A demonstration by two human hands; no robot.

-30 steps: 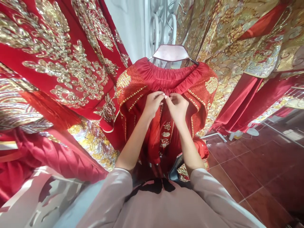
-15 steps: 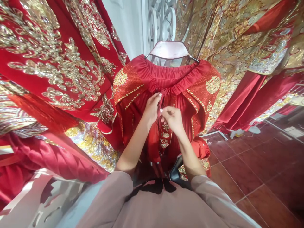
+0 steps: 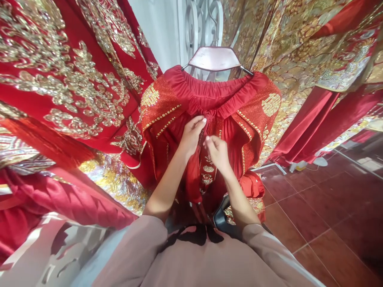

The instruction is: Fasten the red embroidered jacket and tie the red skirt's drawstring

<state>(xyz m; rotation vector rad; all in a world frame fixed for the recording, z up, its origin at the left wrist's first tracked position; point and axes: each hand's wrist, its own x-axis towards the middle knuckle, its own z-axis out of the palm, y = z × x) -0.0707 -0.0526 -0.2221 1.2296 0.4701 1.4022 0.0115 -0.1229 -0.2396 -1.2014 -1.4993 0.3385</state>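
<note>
A red skirt (image 3: 227, 93) with a gathered waistband, gold emblems and rows of gold beads hangs on a hanger (image 3: 215, 59) in front of me. At its front middle my left hand (image 3: 192, 133) pinches a thin red tie (image 3: 206, 126) near the waistband, thumb uppermost. My right hand (image 3: 218, 151) is slightly lower and to the right, its fingers curled in a pinch near the same tie. What lies between the right fingertips is too small to make out. Gold motifs on the front panel show below the hands.
Red dresses with gold sequin embroidery (image 3: 95, 91) crowd the left side. Gold patterned fabric (image 3: 287, 52) hangs behind and to the right, near red drapes (image 3: 308, 131). A white scrolled metal frame (image 3: 191, 24) stands behind the hanger. Dark red tiles (image 3: 314, 211) cover the floor.
My right hand has moved slightly right, away from the left hand. My left hand stays at the waistband with its pinch held. The view has shifted a little.
</note>
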